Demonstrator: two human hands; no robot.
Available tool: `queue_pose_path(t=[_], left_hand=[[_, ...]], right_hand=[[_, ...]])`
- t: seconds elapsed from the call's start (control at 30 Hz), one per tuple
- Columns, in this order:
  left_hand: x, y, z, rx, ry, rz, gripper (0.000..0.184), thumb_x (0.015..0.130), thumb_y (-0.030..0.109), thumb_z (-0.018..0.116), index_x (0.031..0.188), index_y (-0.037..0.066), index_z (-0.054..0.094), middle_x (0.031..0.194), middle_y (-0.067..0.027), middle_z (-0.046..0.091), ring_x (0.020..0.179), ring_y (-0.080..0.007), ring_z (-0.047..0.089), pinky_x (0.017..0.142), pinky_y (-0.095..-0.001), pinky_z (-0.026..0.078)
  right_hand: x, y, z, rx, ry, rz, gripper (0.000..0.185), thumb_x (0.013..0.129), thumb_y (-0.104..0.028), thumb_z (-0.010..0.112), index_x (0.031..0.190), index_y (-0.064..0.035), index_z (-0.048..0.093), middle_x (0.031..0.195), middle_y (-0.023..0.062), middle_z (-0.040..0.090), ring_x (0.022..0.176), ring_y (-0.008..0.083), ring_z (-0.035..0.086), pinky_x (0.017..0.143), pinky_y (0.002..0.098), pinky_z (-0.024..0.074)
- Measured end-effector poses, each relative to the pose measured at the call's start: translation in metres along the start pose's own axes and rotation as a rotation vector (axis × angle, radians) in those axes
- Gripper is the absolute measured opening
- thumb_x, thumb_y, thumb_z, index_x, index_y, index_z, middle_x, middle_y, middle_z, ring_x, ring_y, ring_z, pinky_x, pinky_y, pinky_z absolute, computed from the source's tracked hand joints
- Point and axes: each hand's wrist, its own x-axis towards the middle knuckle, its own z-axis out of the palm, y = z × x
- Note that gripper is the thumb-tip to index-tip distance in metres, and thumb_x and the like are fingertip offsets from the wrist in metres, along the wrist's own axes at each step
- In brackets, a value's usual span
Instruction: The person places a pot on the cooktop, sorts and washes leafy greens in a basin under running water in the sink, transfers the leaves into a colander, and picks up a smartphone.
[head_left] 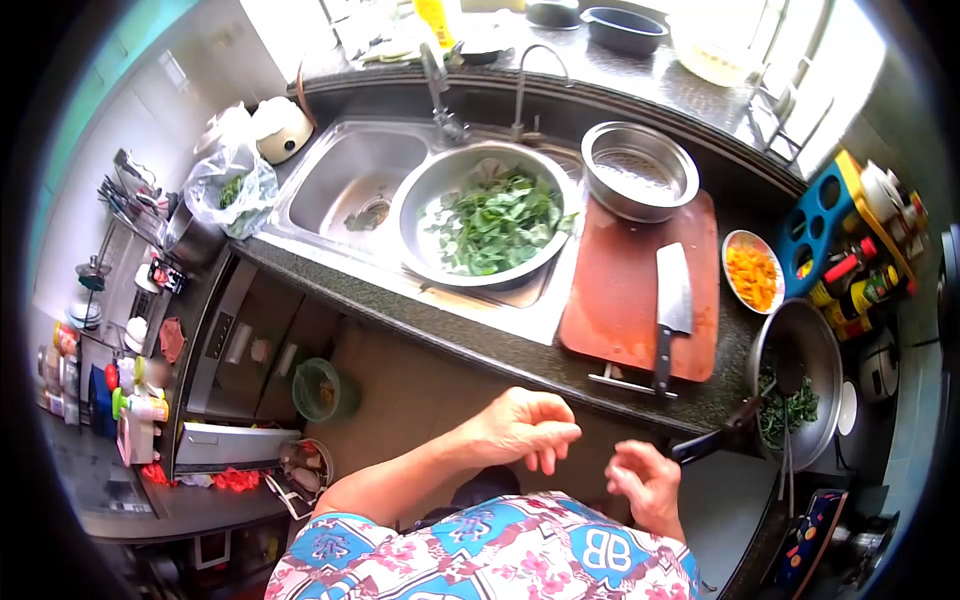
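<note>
My left hand (520, 428) hangs in front of the counter edge, its fingers loosely bent and apart, with nothing in it. To its right, my right hand (645, 482) is also empty, fingers half curled and thumb apart, near the black handle of a wok (825, 375) that has dark greens in it. Ahead of both hands lies a reddish-brown cutting board (610, 290) bearing a cleaver (674, 290) and a metal strainer pan (640, 170). A large steel basin (408, 235) of leafy greens (505, 215) sits over the sink.
A bowl of chopped orange pieces (752, 272) stands right of the board, beside bottles (865, 300) in a rack. The double sink (345, 170) has faucets (440, 95) behind it. On the left are a plastic bag (230, 190) and a green bin (325, 390) on the floor.
</note>
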Motion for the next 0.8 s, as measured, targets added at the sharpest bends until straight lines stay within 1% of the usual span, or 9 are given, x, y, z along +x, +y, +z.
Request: queue_pose_path(t=[0.1,0.23,0.37,0.43,0.57,0.63,0.7,0.77,0.8], left_hand=[[-0.018,-0.007,-0.054,-0.006,0.241,-0.013,0.017,0.088,0.017,0.057,0.093,0.000,0.058,0.076,-0.0078,0.062,0.061,-0.0128,0.062,0.052,-0.0220,0.048],[-0.034,-0.015,-0.111,0.028,0.441,0.025,0.013,0.085,0.012,0.059,0.091,0.001,0.059,0.074,-0.0076,0.061,0.059,-0.0130,0.062,0.048,-0.0216,0.048],[-0.046,-0.016,-0.146,0.055,0.620,0.052,0.016,0.082,0.011,0.063,0.093,0.000,0.058,0.074,-0.0063,0.061,0.059,-0.0115,0.060,0.049,-0.0216,0.047],[-0.050,-0.022,-0.163,0.237,0.759,0.107,0.017,0.080,0.010,0.064,0.092,-0.002,0.059,0.074,-0.0054,0.060,0.057,-0.0101,0.059,0.049,-0.0217,0.046],[-0.045,-0.049,-0.216,0.535,1.059,0.083,0.019,0.074,0.008,0.067,0.086,-0.005,0.061,0.060,-0.0047,0.057,0.052,-0.0087,0.055,0.049,-0.0219,0.045],[-0.034,-0.043,-0.230,0.803,1.144,0.064,0.029,0.067,0.018,0.073,0.086,0.000,0.063,0.061,-0.0082,0.059,0.053,-0.0156,0.056,0.051,-0.0290,0.045],[-0.013,-0.039,-0.239,1.016,1.236,0.194,0.032,0.062,0.025,0.074,0.085,0.004,0.064,0.065,-0.0096,0.060,0.059,-0.0223,0.059,0.056,-0.0336,0.046],[0.008,-0.034,-0.246,0.969,1.163,0.146,0.030,0.062,0.027,0.073,0.081,0.007,0.064,0.069,-0.0101,0.062,0.065,-0.0264,0.060,0.059,-0.0364,0.046],[0.012,-0.024,-0.244,0.904,1.101,0.033,0.025,0.066,0.026,0.071,0.077,0.006,0.060,0.077,-0.0136,0.062,0.074,-0.0332,0.060,0.066,-0.0426,0.047]], right_hand=[[0.058,-0.025,0.046,-0.062,-0.216,-0.101,0.028,0.081,0.000,0.058,0.108,0.0020,0.052,0.078,0.0093,0.060,0.062,0.0120,0.058,0.053,0.0219,0.0470],[0.101,-0.049,0.093,0.049,-0.250,-0.039,0.027,0.081,-0.002,0.060,0.107,0.0010,0.053,0.084,0.0067,0.060,0.066,0.0104,0.058,0.057,0.0216,0.0474],[0.154,-0.066,0.112,-0.367,-0.179,-0.261,0.020,0.079,-0.002,0.059,0.098,0.0022,0.056,0.080,0.0061,0.059,0.065,0.0109,0.057,0.059,0.0227,0.0478],[0.188,-0.082,0.126,-0.527,-0.153,-0.443,0.022,0.074,-0.003,0.060,0.095,0.0017,0.054,0.076,0.0140,0.055,0.066,0.0253,0.058,0.057,0.0311,0.0472],[0.258,-0.077,0.157,-0.513,-0.084,-0.456,0.024,0.075,-0.010,0.062,0.095,0.0007,0.055,0.079,0.0154,0.059,0.069,0.0276,0.060,0.060,0.0350,0.0480],[0.283,-0.062,0.169,-0.599,-0.083,-0.396,0.028,0.073,-0.013,0.063,0.098,-0.0014,0.056,0.085,0.0152,0.060,0.073,0.0313,0.060,0.068,0.0385,0.0476],[0.298,-0.055,0.177,-0.765,-0.138,-0.457,0.029,0.073,-0.012,0.062,0.099,-0.0019,0.055,0.089,0.0154,0.058,0.079,0.0337,0.059,0.071,0.0403,0.0470],[0.308,-0.044,0.181,-0.832,-0.172,-0.466,0.029,0.074,-0.011,0.060,0.100,-0.0024,0.055,0.092,0.0163,0.057,0.083,0.0360,0.057,0.073,0.0420,0.0462],[0.312,-0.041,0.183,-0.854,-0.165,-0.450,0.028,0.074,-0.011,0.060,0.100,-0.0026,0.055,0.093,0.0166,0.057,0.084,0.0364,0.057,0.073,0.0423,0.0461]])
